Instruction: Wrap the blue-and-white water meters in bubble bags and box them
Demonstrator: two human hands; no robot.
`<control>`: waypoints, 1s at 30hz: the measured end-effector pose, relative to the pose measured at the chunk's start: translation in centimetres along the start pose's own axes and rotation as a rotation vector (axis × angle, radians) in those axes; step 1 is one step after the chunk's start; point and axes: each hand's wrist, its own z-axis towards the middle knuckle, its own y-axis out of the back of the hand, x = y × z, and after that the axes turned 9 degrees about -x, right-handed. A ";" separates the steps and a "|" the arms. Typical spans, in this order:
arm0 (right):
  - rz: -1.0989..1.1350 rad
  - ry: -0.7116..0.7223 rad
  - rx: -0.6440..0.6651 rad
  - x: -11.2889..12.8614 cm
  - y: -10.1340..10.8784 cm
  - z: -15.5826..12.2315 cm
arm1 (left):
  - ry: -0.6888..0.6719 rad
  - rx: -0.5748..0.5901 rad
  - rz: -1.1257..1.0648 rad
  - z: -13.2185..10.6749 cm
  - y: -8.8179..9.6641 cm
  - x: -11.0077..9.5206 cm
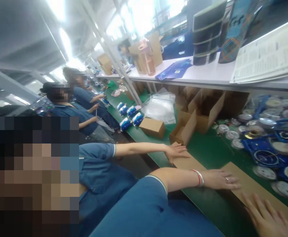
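My left hand point(219, 179), with a ring and a red-and-silver bracelet on its wrist, lies flat on the near end of a long brown cardboard piece point(262, 189). Toward the lower right, my right hand point(269, 215) rests on or just over the same cardboard, fingers stretched out and slightly blurred. Nothing is gripped in either hand. Beside my left arm, a co-worker's hand point(176, 152) is spread on another flat cardboard piece point(192, 163). The green bench top point(208, 148) lies under both pieces.
Blue-and-white reel-like parts point(265, 156) crowd the bench's right side. Open cardboard boxes point(183, 128), a closed box point(152, 127), clear plastic bags point(161, 105) and blue-white units point(131, 115) stand farther along. Overhead, a shelf point(208, 77) holds bottles and papers. Co-workers sit at left.
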 end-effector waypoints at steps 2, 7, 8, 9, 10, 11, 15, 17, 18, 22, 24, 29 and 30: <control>0.009 -0.006 0.035 0.4 0.6 -0.2 | -0.264 -0.110 -0.104 2.7 -0.5 -3.9; 0.035 -0.010 0.066 0.0 0.9 -0.4 | -0.523 -0.266 -0.248 4.1 -3.5 -5.5; 0.047 -0.013 0.078 -0.2 0.9 -0.3 | -0.534 -0.278 -0.270 4.3 -4.0 -5.2; 0.059 -0.027 0.086 -0.4 0.8 -0.2 | -0.540 -0.281 -0.290 4.4 -4.3 -4.9; 0.075 -0.041 0.094 -0.5 0.9 -0.1 | -0.542 -0.274 -0.306 4.6 -4.5 -4.8; 0.095 -0.055 0.101 -0.4 1.0 0.1 | -0.539 -0.262 -0.319 4.8 -4.6 -4.7; 0.133 -0.114 0.105 1.0 2.2 0.8 | -0.532 -0.211 -0.360 4.7 -4.1 -4.9; 0.099 -0.122 0.112 2.2 3.2 1.3 | -0.508 -0.194 -0.390 4.2 -3.8 -5.0; 0.080 -0.116 0.127 2.9 3.7 1.6 | -0.488 -0.196 -0.405 3.9 -3.7 -5.0; 0.023 -0.113 0.189 4.6 4.6 2.6 | -0.411 -0.247 -0.446 2.7 -3.8 -5.1; -0.009 -0.121 0.168 4.7 4.2 2.6 | -0.382 -0.250 -0.464 2.4 -4.1 -5.3; -0.084 -0.104 0.196 4.4 3.0 2.0 | -0.334 -0.223 -0.570 2.2 -4.8 -6.0; -0.094 -0.105 0.207 4.5 3.0 1.9 | -0.325 -0.215 -0.602 2.2 -4.8 -6.1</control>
